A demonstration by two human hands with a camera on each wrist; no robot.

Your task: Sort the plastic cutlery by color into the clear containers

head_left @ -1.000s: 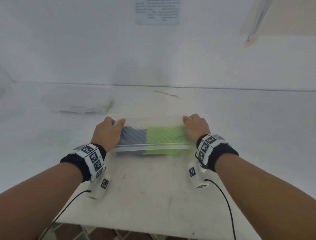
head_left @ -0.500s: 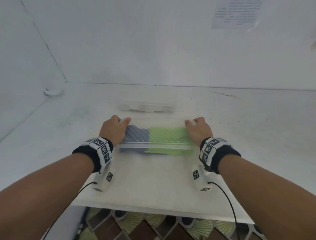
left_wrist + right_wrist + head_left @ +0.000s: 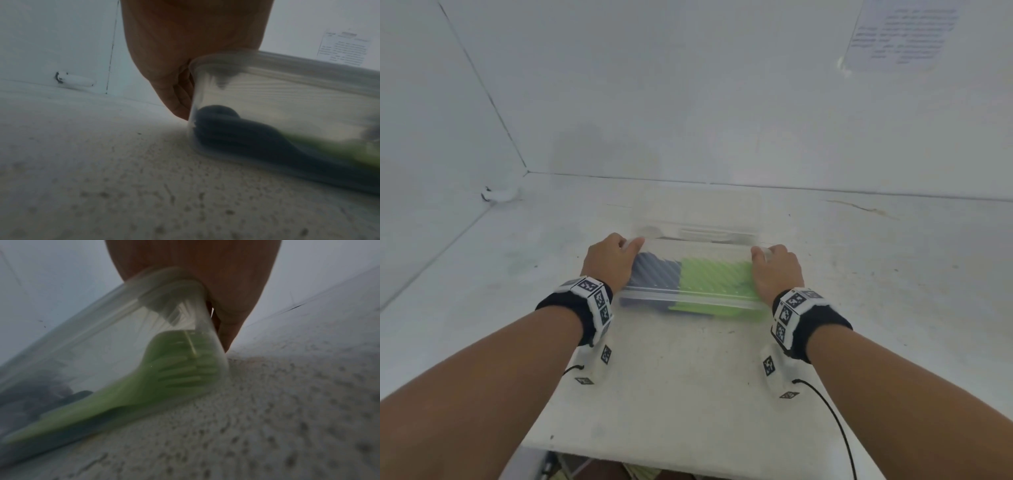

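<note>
A clear lidded container (image 3: 690, 296) sits on the white table between my hands. Dark blue cutlery (image 3: 654, 275) fills its left part and green cutlery (image 3: 714, 277) its right part. My left hand (image 3: 609, 262) grips the container's left end, fingers curled down its side. My right hand (image 3: 775, 269) grips the right end the same way. The left wrist view shows dark spoons (image 3: 236, 129) behind the clear wall (image 3: 205, 91). In the right wrist view a green fork (image 3: 176, 368) lies against the clear wall (image 3: 115, 324).
A second clear container (image 3: 698, 219) stands just behind the held one, near the back wall. A small white object (image 3: 500, 194) lies in the left corner. The table's front edge (image 3: 688, 460) is close below my forearms. A paper sheet (image 3: 900, 34) hangs on the wall.
The held container has slid away from me and sits close in front of the second clear container. My view has turned left, bringing the wall corner into sight.
</note>
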